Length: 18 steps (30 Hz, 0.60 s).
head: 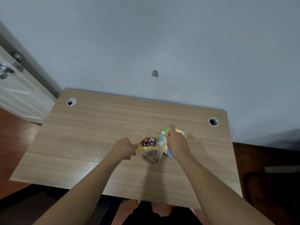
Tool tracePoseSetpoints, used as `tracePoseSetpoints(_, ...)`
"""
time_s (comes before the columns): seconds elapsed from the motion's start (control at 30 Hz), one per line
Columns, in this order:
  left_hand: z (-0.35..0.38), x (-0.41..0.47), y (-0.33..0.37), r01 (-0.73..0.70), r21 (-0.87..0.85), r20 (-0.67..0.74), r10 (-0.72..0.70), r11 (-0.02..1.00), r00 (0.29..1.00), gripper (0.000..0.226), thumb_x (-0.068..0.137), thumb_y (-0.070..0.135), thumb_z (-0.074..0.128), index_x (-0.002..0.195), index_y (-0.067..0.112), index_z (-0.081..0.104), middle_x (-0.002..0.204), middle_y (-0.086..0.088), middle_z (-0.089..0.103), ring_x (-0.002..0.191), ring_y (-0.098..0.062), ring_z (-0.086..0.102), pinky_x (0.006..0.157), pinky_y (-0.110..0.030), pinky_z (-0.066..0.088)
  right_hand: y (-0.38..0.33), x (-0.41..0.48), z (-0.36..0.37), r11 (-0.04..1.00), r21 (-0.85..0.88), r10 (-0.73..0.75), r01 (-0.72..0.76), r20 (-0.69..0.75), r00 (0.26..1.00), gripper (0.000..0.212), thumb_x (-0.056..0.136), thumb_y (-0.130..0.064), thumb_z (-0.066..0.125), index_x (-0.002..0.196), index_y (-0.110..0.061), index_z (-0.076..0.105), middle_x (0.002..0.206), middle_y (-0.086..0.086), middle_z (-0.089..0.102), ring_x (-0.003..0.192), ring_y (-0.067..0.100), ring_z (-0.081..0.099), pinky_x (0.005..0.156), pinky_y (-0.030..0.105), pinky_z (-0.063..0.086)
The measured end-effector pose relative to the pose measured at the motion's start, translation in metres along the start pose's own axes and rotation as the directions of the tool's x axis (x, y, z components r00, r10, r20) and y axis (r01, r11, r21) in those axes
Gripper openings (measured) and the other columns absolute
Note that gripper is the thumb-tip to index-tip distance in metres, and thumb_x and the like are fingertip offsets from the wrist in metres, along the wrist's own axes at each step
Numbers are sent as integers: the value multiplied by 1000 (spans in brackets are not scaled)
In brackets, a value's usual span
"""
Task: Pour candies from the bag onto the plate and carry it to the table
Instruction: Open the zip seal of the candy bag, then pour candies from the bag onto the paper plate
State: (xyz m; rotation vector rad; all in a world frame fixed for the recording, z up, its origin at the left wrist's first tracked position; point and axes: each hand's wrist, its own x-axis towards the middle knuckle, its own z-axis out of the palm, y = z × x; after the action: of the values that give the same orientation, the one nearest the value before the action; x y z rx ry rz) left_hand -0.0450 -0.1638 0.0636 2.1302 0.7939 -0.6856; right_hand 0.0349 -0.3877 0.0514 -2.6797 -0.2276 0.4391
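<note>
Both forearms reach in from the near edge of the wooden desk (97, 127), bare, converging right of centre. Left hand (124, 148) is closed in a fist, pinching the left side of the bag's (152, 151) mouth. Right hand (176, 143) is also closed, fingers curled around the right side of the mouth, lifted slightly higher. Between them the mouth is stretched open: clear plastic with a yellow strip along the rim. Candies (150, 142) sit inside, purple and reddish wrappers visible through the opening; the bag's lower part hangs blurred, can't tell if it touches the desk.

Plate (168, 152) lies flat on the desk directly under the right hand, toward the right half, well in from the near edge. Multicoloured rim, white, green, yellow, blue; mostly hidden by the hand and bag. Can't see any candies on it.

Two cable grommets: one (71, 101) at the far-left corner, one (213, 121) at the far-right corner. Desk's far edge butts against a pale wall (162, 38).
</note>
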Motion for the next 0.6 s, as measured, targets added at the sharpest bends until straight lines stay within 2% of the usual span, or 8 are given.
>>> tracePoseSetpoints(0.07,-5,3,-4,85,-61,79,-80,995,994,38,96,37,65,94,2,79,85,-4,86,66,-26,72,69,-32,65,5,1,-7,999,-39,-2,3,4,1000,17,113,-23,46,123,-11,52,95,15,73,76,33,53,64,40,40)
tracePoseSetpoints(0.13,-9,5,-9,113,-115,160,-94,987,983,42,95,40,67,103,1,75,94,-4,85,73,-25,68,73,-35,64,5,0,-10,999,-27,-26,27,15,1000,18,112,-22,46,126,-11,51,95,15,74,75,33,56,63,41,43)
tracePoseSetpoints(0.23,-8,8,-17,-26,-72,183,39,997,982,35,86,40,70,105,11,71,100,-3,72,83,-22,61,75,-31,52,1,-1,-12,995,7,-95,95,71,993,7,110,-15,50,116,-12,52,92,3,73,80,29,67,63,38,49)
tracePoseSetpoints(0.33,-7,9,-24,-124,-101,199,143,987,970,52,92,35,76,138,28,53,127,0,64,110,-19,67,86,-29,50,-3,-4,-21,986,108,-138,124,137,981,5,110,-17,51,108,-13,53,87,-4,65,77,22,58,55,22,34)
tracePoseSetpoints(0.37,-6,11,-26,-147,-124,214,172,981,962,57,94,34,76,145,31,49,134,-1,62,118,-20,66,90,-30,50,-2,-5,-23,983,128,-154,134,157,976,7,110,-19,52,107,-13,53,88,-3,67,76,22,57,56,20,34)
tracePoseSetpoints(0.5,-4,16,-31,-192,-271,266,265,943,927,57,102,14,56,154,36,47,152,2,56,134,-18,58,97,-30,50,2,-7,-33,968,196,-191,155,180,965,9,110,-25,55,105,-18,52,99,6,77,78,28,72,68,36,53)
tracePoseSetpoints(0.53,-4,18,-32,-225,-276,259,298,934,919,62,102,6,50,154,38,46,155,3,54,140,-19,53,101,-32,48,4,-6,-35,964,212,-198,159,175,964,10,110,-27,56,104,-19,52,98,7,77,76,27,74,66,34,53)
tracePoseSetpoints(0.6,-1,22,-32,-356,-156,200,382,922,902,83,95,-9,44,158,43,40,162,2,47,153,-21,41,114,-34,41,7,-4,-43,956,230,-224,184,164,961,11,108,-29,59,104,-21,53,91,5,76,70,23,73,56,20,46)
